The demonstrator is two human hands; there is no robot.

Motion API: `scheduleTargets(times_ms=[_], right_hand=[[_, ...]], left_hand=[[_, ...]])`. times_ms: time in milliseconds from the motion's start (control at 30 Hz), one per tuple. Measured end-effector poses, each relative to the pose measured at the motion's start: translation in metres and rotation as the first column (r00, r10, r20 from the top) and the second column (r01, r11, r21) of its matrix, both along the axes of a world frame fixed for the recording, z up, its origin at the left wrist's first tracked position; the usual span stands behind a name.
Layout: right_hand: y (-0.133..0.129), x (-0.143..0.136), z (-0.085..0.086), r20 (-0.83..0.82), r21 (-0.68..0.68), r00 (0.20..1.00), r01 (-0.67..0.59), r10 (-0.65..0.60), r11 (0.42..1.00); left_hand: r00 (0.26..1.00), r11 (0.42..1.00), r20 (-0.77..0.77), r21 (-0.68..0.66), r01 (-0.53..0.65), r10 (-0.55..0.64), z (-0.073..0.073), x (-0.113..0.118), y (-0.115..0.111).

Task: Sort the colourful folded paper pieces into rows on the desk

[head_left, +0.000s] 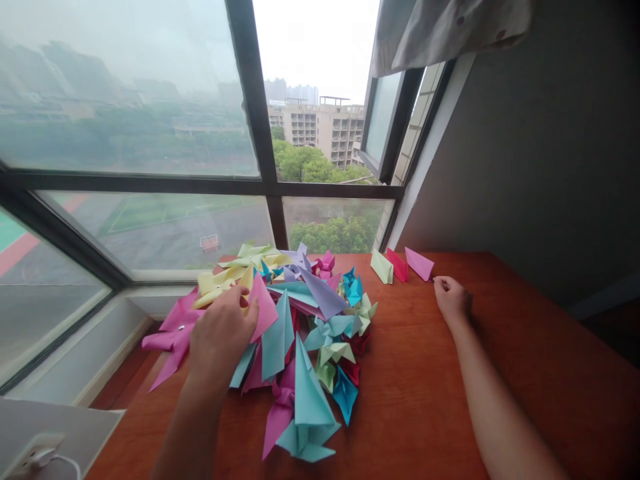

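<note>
A heap of folded coloured paper shapes [295, 327] lies on a reddish-brown wooden table [425, 400]. My left hand [220, 340] reaches into the heap's left side, its fingers closed around a pink folded piece [263, 307] beside a yellow one [220, 283]. My right hand [451, 298] rests on the table at the far right, its fingers curled at the tip of a pink folded paper [420, 264]. That paper stands in a short row with a red one [398, 265] and a light green one [382, 266].
A big window with dark frames [260, 133] runs along the table's far edge, and one pane [385, 120] stands ajar. A grey wall [540, 147] closes the right side. A white socket with a cable [37, 455] sits at the lower left.
</note>
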State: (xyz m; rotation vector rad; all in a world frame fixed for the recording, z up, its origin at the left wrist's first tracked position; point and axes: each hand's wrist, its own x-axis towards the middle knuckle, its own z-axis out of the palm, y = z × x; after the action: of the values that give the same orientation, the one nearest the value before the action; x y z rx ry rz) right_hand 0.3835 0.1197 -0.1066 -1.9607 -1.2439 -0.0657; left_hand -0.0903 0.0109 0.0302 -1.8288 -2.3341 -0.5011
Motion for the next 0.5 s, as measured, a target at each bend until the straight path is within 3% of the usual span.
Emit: scheduleTargets(times_ms=[167, 267, 333, 400, 500], right_hand=[[-0.004, -0.009, 0.009, -0.013, 0.054, 1.0, -0.022, 0.022, 0.998], [-0.006, -0.02, 0.02, -0.013, 0.104, 0.999, -0.035, 0.037, 0.994], [-0.008, -0.033, 0.031, -0.007, 0.138, 0.998, -0.056, 0.058, 0.989], [-0.014, -0.052, 0.043, -0.003, 0.18, 0.995, -0.098, 0.1, 0.979], [-0.03, -0.094, 0.062, -0.008, 0.287, 0.962, -0.258, 0.272, 0.922]], left_hand=[[1.0, 1.0, 0.02, 0.029, -0.01, 0.01, -0.002, -0.002, 0.001], [0.992, 0.98, 0.123, 0.197, -0.033, 0.009, 0.0, 0.001, -0.001], [0.957, 0.938, 0.288, 0.342, -0.056, -0.048, 0.002, 0.004, -0.002], [0.839, 0.899, 0.515, 0.432, -0.073, -0.179, 0.004, 0.01, -0.003], [0.537, 0.898, 0.772, 0.436, -0.056, -0.342, 0.005, 0.023, -0.006]])
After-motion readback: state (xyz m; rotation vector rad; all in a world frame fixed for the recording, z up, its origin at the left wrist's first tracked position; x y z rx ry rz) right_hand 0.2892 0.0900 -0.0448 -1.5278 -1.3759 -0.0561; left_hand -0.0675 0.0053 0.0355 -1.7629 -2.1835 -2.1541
